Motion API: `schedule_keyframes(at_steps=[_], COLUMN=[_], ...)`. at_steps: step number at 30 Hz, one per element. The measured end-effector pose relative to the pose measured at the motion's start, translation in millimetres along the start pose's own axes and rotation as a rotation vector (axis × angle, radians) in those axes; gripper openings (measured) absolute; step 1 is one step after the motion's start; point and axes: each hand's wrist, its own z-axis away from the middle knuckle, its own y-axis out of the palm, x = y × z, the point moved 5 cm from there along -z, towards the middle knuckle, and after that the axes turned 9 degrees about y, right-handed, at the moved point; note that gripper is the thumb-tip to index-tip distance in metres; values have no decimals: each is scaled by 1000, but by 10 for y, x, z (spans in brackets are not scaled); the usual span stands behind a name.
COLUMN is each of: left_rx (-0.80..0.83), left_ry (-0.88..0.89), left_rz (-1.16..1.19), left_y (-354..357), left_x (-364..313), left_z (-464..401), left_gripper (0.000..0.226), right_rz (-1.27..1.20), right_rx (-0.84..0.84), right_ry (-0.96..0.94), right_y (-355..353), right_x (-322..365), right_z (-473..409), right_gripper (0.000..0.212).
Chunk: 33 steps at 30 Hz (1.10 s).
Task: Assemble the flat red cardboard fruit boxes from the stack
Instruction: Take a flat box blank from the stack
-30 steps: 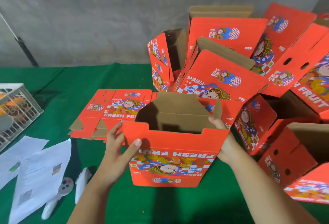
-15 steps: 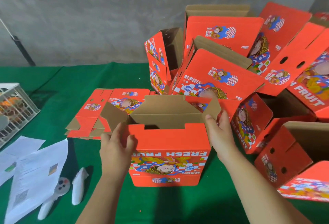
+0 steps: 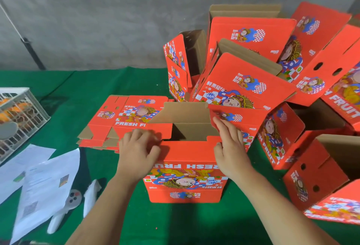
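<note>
Both hands fold flaps on an upright red box (image 3: 185, 167), mid-table on the green cloth (image 3: 78, 93).
Left hand (image 3: 137, 153) curls over the left side flap (image 3: 158, 131) at the box's top left corner, gripping it. Right hand (image 3: 229, 147) has fingers laid nearly straight on the right flap (image 3: 233, 117), pressing it, thumb on the front wall. Flat stack (image 3: 109, 124) lies just behind-left of the box. Built boxes (image 3: 253, 54) piled behind and right. Papers (image 3: 42, 182), white crate (image 3: 17, 120) at left.
</note>
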Motion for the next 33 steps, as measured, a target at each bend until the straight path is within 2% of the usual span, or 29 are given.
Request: schedule_keyframes(at_steps=[2, 4, 7, 9, 12, 15, 17, 19, 21, 23, 25, 27, 28, 29, 31, 32, 33], left_rx=[141, 258, 312, 336, 282, 152, 122, 160, 175, 89, 55, 13, 19, 26, 68, 95, 105], left_ry=[78, 43, -66, -128, -195, -182, -99, -131, -205, -232, -183, -118, -105, -113, -213, -223, -191], left_rz=[47, -1, -194, -249, -248, -87, 86, 385, 669, 614, 417, 408, 458, 522, 668, 639, 556], left_y=[70, 154, 206, 254, 330, 269, 221, 224, 231, 162, 81, 106, 145, 176, 209, 200, 188], left_x=[-52, -24, 48, 30, -5, -4, 9, 50, 26, 76, 105, 92, 96, 83, 54, 36, 25], left_z=[-123, -220, -362, -414, -409, -379, -385, -347, -255, -214, -174, -111, -69, -29, 27, 27, 12], left_gripper=[33, 45, 45, 44, 52, 77, 74, 46, 26, 14, 39, 59, 63, 63, 49, 39, 32], right_rz=[16, 21, 20, 65, 80, -7, -259, -543, -619, -567, -388, -157, -78, -49, -80, -107, -128], right_rx=[-3, 4, 14, 31, 103, 160, 141, 46, -15, -5, 33, 93, 143, 207, 314, 337, 360], right_ry=[-3, 1, -4, -15, 32, 123, 289, 446, 529, 535, 499, 457, 447, 451, 466, 461, 443], right_y=[3, 16, 10, 7, 24, 11, -56, -151, -180, -142, -57, 37, 77, 116, 183, 193, 188], right_x=[19, 36, 26, 16, -32, -67, -99, -109, -110, -70, -29, -49, -57, -73, -115, -126, -122], right_z=[22, 66, 140, 179, 238, 188, 89, 11, -41, -52, -35, -5, 23, 54, 105, 102, 84], right_gripper=[78, 78, 74, 58, 49, 41, 48, 53, 53, 52, 50, 51, 62, 79, 107, 109, 100])
